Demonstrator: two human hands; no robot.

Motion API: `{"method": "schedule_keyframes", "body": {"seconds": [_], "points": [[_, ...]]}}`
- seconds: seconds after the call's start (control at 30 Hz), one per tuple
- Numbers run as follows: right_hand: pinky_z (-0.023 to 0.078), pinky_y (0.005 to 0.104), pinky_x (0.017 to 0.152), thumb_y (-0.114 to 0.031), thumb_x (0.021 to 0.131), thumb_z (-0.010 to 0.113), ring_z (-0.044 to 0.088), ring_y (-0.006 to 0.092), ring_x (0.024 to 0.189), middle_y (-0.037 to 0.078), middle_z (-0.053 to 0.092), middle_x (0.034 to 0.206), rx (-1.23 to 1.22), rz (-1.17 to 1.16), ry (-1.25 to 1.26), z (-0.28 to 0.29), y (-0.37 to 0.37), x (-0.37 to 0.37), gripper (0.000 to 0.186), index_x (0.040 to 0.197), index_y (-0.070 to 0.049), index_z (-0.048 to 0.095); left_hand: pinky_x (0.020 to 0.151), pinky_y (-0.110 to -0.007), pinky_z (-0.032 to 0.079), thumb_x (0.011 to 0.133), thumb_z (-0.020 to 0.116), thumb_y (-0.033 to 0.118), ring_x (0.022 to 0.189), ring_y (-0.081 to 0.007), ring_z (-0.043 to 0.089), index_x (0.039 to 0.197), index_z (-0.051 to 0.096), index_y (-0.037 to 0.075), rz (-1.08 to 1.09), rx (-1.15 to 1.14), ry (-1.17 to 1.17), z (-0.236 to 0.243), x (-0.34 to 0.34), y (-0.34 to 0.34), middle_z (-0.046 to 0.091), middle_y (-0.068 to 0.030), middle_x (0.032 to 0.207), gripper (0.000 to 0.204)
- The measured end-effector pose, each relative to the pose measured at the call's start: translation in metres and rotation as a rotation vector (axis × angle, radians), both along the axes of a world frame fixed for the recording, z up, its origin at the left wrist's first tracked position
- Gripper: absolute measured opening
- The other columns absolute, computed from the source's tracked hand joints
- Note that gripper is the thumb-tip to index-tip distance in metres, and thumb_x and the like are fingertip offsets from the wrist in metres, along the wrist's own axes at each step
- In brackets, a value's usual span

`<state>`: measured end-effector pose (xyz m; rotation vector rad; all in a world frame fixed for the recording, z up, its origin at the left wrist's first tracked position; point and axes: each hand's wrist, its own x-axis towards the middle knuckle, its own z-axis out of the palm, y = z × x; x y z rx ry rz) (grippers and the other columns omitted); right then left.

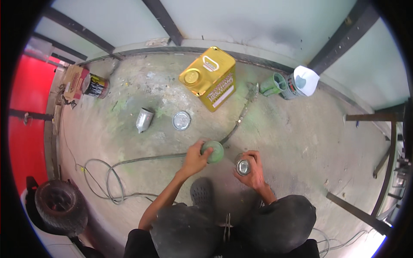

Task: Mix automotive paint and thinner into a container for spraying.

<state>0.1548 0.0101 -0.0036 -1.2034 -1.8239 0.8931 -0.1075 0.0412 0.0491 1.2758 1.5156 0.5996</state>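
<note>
My left hand [196,159] grips a round green cup [214,152] in front of my knees, with its thumb over the rim. My right hand [253,171] is closed around a small silver metal can [243,167] a little to the right, its round end facing up. The two held things are apart from each other. Beyond them on the concrete floor stands a gold rectangular can [211,73] with a round cap and a handle. A silver round lid [181,120] lies left of it, and a silver metal cup [145,119] lies tipped farther left.
A hose [148,158] loops across the floor behind my left hand. A green cup [272,84] and a white-lined container [301,84] stand by the far wall. At left are a dark tin [95,85], a cardboard box [74,81] and a tyre [60,206]. A metal frame [389,159] stands right.
</note>
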Motion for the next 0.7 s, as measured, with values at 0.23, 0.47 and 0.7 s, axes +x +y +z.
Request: {"method": "schedule_keyframes", "body": {"seconds": [0.23, 0.47, 0.7], "points": [[0.054, 0.0512, 0.091, -0.013, 0.069, 0.09, 0.058, 0.044, 0.113, 0.02, 0.056, 0.117, 0.007, -0.002, -0.042, 0.009, 0.008, -0.007, 0.062, 0.119, -0.006, 0.054, 0.075, -0.038, 0.054, 0.104, 0.058, 0.012, 0.081, -0.0216, 0.068, 0.119, 0.063, 0.0, 0.375, 0.566, 0.102, 0.09, -0.06, 0.098, 0.069, -0.0146, 0.09, 0.02], [0.054, 0.0512, 0.084, -0.013, 0.067, 0.087, 0.061, 0.0434, 0.1, 0.021, 0.055, 0.113, 0.098, -0.024, -0.169, 0.009, 0.005, 0.004, 0.061, 0.116, -0.005, 0.053, 0.082, -0.051, 0.054, 0.101, 0.059, 0.014, 0.092, -0.0447, 0.068, 0.127, 0.061, 0.001, 0.319, 0.621, 0.339, 0.107, -0.019, 0.185, 0.07, -0.0268, 0.1, 0.029], [0.05, 0.0491, 0.08, -0.005, 0.067, 0.082, 0.058, 0.0418, 0.092, 0.021, 0.053, 0.104, 0.14, 0.027, -0.114, 0.013, 0.011, -0.005, 0.056, 0.114, -0.002, 0.051, 0.1, -0.047, 0.05, 0.093, 0.07, 0.016, 0.121, -0.0403, 0.056, 0.129, 0.06, 0.0, 0.327, 0.823, 0.561, 0.102, -0.035, 0.173, 0.064, -0.0205, 0.125, 0.041]]}}
